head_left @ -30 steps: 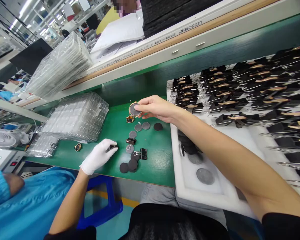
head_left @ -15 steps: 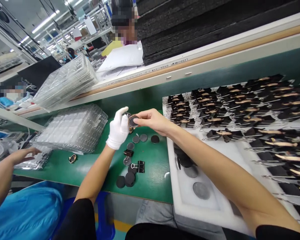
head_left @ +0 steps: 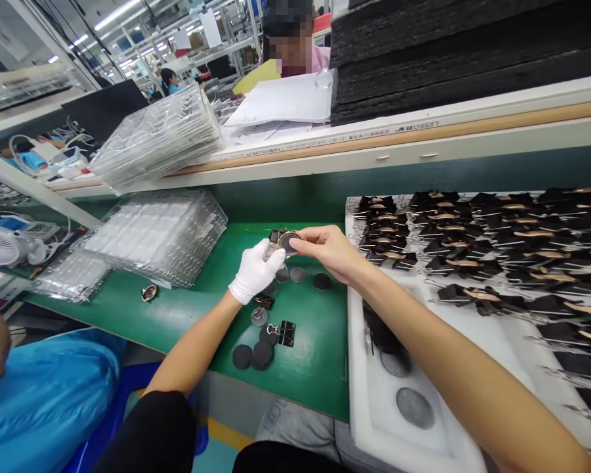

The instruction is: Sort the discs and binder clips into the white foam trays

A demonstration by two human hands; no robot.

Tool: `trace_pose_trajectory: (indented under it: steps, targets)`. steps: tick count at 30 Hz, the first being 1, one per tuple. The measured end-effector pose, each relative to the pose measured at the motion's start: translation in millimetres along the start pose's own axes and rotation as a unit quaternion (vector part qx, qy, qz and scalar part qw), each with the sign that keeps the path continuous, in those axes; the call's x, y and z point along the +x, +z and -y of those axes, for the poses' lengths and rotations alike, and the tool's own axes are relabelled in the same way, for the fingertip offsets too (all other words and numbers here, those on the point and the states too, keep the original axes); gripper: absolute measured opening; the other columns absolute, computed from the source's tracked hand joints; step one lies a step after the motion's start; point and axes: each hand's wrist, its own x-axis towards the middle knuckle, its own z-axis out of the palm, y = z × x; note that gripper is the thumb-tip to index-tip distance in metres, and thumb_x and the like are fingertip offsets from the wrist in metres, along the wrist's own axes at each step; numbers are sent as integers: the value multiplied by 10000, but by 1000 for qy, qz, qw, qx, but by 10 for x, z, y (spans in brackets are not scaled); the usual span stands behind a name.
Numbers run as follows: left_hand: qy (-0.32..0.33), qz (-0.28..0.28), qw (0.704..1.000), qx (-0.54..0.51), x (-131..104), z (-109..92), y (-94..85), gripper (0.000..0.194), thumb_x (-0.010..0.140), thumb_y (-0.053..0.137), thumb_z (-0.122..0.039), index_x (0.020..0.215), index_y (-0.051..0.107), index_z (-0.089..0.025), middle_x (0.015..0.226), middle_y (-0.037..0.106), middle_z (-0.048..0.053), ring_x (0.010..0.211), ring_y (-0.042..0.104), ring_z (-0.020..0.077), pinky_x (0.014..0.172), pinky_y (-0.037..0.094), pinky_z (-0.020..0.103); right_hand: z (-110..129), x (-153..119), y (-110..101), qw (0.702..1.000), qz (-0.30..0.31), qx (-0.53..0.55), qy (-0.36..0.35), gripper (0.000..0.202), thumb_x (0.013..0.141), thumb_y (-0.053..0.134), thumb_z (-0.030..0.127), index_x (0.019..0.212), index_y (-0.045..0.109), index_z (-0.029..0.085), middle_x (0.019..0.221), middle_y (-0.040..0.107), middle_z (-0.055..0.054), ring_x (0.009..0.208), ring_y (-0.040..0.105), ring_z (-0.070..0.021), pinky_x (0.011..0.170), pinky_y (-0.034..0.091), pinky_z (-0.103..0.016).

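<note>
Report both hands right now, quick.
Left hand: gloved, closed on a black binder clip at the rim of the gold-rimmed round piece.
Right hand: bare, closed, pinching that same round piece between thumb and fingers.

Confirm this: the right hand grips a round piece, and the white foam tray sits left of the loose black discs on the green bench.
Wrong side: the head view shows the white foam tray right of those black discs. The right hand does grip a round piece.
</note>
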Motion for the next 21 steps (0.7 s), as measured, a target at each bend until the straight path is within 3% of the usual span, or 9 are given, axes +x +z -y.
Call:
trace_pose_trajectory:
  steps: [4, 11, 16, 21]
  targets:
    - [-24, 32, 999, -36, -7, -52, -1, 393, 922, 566, -583, 807, 579, -207, 674, 706, -2, 533, 605, 120, 595, 490, 257, 15, -9, -31, 1000, 4, -12, 5, 369, 668, 923, 526, 825, 841, 202, 910, 808, -59, 889, 726, -224, 929, 568, -389]
    - [-86, 106, 989, -56, -5, -114, -105, 369, 920, 621, -555, 837, 612, -196, 636, 693, -29, 432, 576, 90, 493, 467, 215, 83, 17, -252, 997, -58, -49, 13, 377, 716, 895, 552, 932, 847, 246, 1020, 790, -62, 973, 675, -219, 841, 549, -334]
    - [-85, 196, 976, -41, -50, -253, -131, 395, 919, 631, -519, 714, 607, -183, 561, 649, -32, 402, 571, 80, 437, 442, 183, 96, 21, -386, 992, -20, -122, 23, 412, 738, 875, 572, 946, 832, 219, 986, 781, -74, 886, 650, -200, 729, 503, -301]
    - [-89, 185, 977, -49, -70, -277, -78, 387, 897, 672, -493, 677, 614, -180, 507, 607, -43, 375, 542, 67, 399, 418, 159, 104, 22, -432, 984, 15, -174, 31, 422, 746, 856, 587, 895, 824, 193, 935, 775, -77, 803, 617, -187, 704, 490, -309]
